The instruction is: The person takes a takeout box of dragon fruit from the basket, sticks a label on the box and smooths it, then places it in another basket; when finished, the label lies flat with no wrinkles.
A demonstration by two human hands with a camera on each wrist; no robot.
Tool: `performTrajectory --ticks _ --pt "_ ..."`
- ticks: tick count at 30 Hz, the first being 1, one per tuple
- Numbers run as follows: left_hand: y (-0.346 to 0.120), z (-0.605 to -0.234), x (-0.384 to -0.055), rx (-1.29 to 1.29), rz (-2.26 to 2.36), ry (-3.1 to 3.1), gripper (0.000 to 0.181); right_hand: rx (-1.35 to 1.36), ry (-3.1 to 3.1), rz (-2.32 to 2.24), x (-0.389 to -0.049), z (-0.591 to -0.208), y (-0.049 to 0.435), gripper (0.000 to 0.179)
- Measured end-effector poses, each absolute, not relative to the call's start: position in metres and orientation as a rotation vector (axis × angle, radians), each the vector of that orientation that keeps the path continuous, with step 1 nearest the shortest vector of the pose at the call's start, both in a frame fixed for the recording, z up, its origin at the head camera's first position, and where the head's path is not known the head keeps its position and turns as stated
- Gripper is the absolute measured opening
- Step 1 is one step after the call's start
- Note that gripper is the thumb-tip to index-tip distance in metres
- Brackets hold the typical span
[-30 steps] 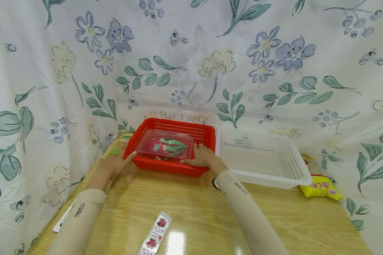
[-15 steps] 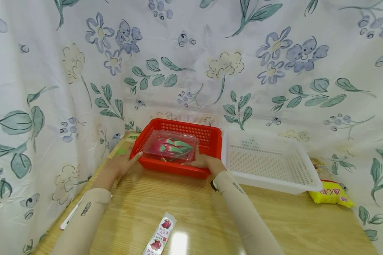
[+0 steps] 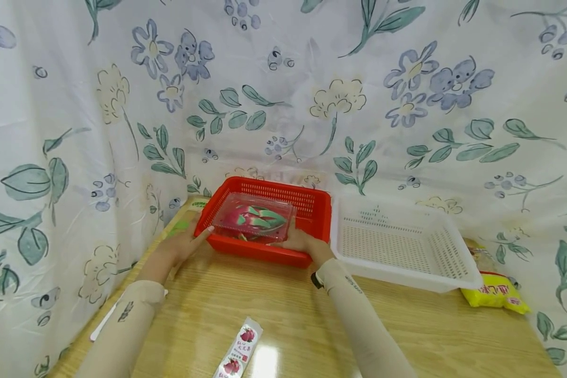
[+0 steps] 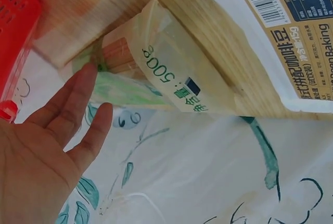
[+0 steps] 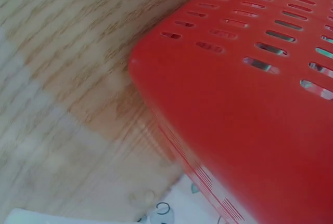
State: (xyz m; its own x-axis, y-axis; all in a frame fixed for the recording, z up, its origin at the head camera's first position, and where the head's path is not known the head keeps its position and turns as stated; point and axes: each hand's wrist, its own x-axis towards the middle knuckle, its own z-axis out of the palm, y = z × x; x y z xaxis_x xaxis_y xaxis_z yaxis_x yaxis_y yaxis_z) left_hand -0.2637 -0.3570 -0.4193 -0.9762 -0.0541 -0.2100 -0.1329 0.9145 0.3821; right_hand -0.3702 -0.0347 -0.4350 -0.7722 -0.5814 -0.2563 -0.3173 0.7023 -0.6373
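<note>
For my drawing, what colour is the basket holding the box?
The basket is red, seen best in head view.

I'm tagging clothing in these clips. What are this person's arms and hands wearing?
The left sleeve and right sleeve are long, plain cream, each with small dark lettering near the cuff. A dark band shows at the right cuff. Both hands are gloveless.

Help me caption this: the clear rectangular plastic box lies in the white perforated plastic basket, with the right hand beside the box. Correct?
Wrong basket: the head view shows the clear box in the red perforated plastic basket, with the right hand beside the box.
</note>
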Motion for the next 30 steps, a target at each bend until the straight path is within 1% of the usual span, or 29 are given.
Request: performTrajectory --ticks 6,19,30 --pt "-0.3568 -0.4173 -0.2622 -0.15 0.587 2.88 0.093 -0.716 2.459 -0.913 -0.3711 -0.4365 -0.0367 0.126" --pt "-0.3564 -0.4186 -0.2623 -0.151 0.592 2.862 0.092 -0.635 2.465 -0.87 -0.3641 -0.4333 -0.037 0.126" --pt "-0.3558 -0.4185 -0.2632 -0.155 0.565 2.857 0.093 -0.63 2.42 -1.188 -0.3692 -0.4351 -0.0418 0.129"
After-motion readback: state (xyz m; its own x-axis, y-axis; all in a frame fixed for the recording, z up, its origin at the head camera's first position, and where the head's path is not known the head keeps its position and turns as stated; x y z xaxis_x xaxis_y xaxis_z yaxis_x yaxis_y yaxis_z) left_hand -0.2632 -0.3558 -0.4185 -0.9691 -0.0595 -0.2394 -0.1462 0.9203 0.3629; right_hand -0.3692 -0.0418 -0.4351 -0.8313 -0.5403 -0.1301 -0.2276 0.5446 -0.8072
